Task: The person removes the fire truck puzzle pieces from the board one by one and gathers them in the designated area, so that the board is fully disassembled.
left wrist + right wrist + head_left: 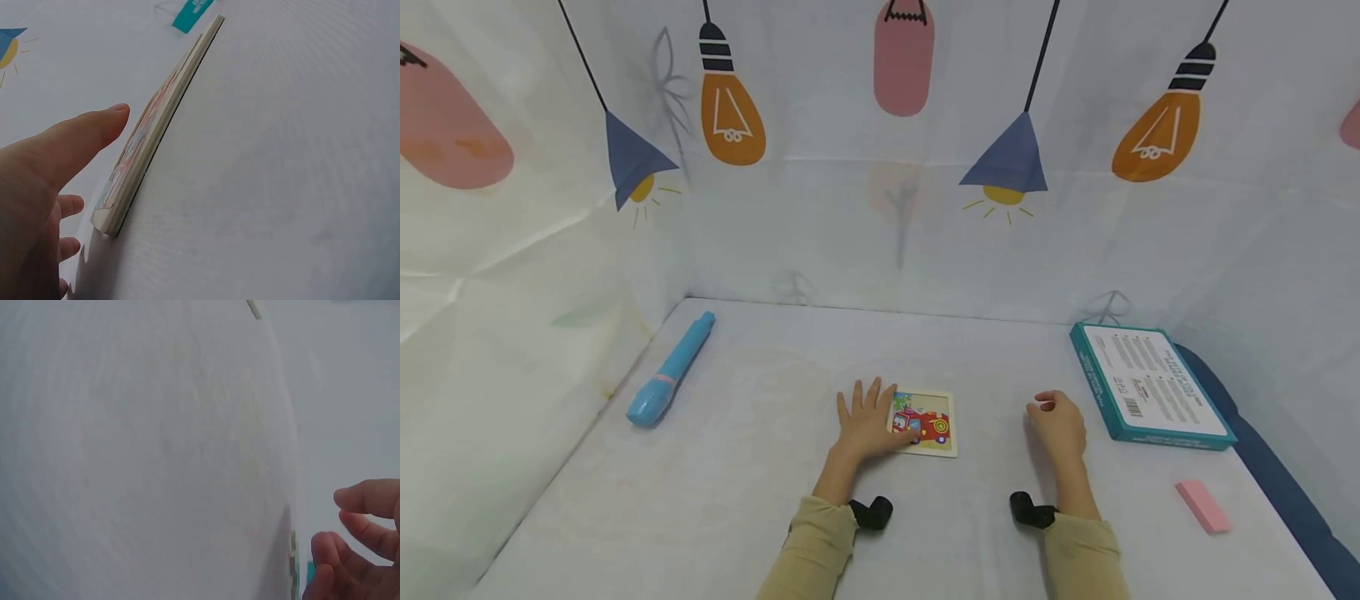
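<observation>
A small square picture puzzle with a red fire truck lies flat on the white table. My left hand is spread at its left side, and the thumb reaches over the lower part of the picture. In the left wrist view the puzzle's pale edge runs just beyond the thumb tip. To the right of the puzzle, my right hand hovers with its fingers loosely curled. Between the right thumb and fingers there is nothing held.
A teal box with a white printed face lies at the back right. In front of it is a pink block. Over at the left lies a blue microphone-shaped thing. White printed curtains hang behind the table and at its sides.
</observation>
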{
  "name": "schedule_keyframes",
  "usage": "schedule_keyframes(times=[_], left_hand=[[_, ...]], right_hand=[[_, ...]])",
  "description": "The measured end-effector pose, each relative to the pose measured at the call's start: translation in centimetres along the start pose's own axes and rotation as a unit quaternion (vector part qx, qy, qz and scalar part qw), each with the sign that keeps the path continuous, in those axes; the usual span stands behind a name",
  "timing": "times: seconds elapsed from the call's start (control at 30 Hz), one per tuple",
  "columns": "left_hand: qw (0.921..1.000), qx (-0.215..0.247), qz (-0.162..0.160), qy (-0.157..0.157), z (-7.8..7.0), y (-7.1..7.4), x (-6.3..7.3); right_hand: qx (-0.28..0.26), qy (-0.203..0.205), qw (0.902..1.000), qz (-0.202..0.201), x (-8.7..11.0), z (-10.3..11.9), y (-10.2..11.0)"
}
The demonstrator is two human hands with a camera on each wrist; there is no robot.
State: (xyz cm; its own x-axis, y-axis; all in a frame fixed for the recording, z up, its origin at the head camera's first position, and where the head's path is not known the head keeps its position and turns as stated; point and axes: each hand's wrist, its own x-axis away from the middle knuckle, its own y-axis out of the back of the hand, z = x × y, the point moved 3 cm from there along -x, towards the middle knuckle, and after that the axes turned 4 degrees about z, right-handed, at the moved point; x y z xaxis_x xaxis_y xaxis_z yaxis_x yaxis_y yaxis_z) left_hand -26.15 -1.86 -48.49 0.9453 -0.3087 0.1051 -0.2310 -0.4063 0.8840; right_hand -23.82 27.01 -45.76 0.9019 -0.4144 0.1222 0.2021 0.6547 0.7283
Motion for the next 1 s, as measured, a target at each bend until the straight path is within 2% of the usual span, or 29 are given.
schedule_keyframes(times=[0.17, 0.27, 0.67, 1.0], left_hand=[[1.0, 0.0, 0.003, 0.007, 0.2, 0.0, -0.1], [1.0, 0.002, 0.002, 0.007, 0.4, -0.1, -0.2], [0.9999, 0.005, 0.0, 0.011, 0.6, -0.1, 0.0], [1.0, 0.001, -0.003, 0.008, 0.6, 0.3, -0.1]], right_hand=[[-0.034, 0.057, 0.9974, 0.027, 0.6, 1.7, -1.3], [-0.043, 0.077, 0.9957, 0.03, 0.9, 2.7, -2.3], [-0.061, 0.101, 0.9918, 0.048, 2.2, 6.2, -6.3], [-0.046, 0.144, 0.9832, 0.102, 3.3, 8.9, -8.8]])
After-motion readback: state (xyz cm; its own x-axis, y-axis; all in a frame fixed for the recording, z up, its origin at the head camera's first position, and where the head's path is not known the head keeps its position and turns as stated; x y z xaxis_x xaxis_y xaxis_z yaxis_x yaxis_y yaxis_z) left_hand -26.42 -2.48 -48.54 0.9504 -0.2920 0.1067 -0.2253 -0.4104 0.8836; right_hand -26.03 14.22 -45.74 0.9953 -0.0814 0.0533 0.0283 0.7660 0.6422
